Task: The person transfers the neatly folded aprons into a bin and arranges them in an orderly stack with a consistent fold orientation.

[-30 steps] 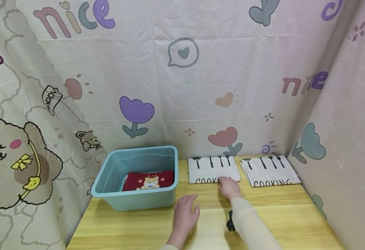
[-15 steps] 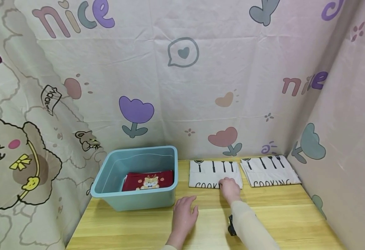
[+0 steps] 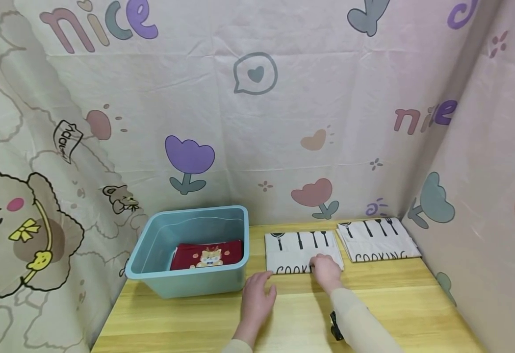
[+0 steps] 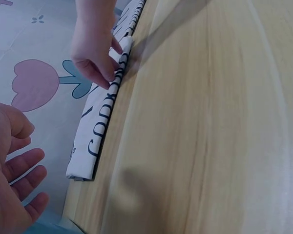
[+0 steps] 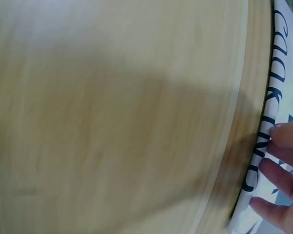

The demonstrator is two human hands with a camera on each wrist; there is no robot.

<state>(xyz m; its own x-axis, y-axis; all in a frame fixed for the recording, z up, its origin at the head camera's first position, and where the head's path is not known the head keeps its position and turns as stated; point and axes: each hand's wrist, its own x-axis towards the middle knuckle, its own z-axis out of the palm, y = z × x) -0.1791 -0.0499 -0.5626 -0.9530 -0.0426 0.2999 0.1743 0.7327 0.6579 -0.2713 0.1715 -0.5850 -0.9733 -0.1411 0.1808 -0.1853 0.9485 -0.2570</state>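
A folded white cloth (image 3: 299, 247) printed with black utensils and "COOKING" lies on the wooden table (image 3: 195, 318), just right of the bin. My right hand (image 3: 324, 267) pinches its near edge, thumb and fingers closed on the fold; the left wrist view shows this right hand (image 4: 100, 68) gripping the white cloth (image 4: 95, 131). In the right wrist view the fingers (image 5: 278, 173) lie on the cloth (image 5: 276, 92). My left hand (image 3: 261, 289) hovers flat and empty over the table beside the cloth's near left corner, its fingers (image 4: 19, 180) spread.
A blue plastic bin (image 3: 187, 282) at the left holds a folded red cloth (image 3: 206, 255) with a cartoon animal. A second folded "COOKING" cloth (image 3: 378, 242) lies at the back right. Printed fabric walls (image 3: 257, 122) close in the table on three sides.
My right hand has drawn the white cloth a little toward me. The left hand has barely shifted forward.
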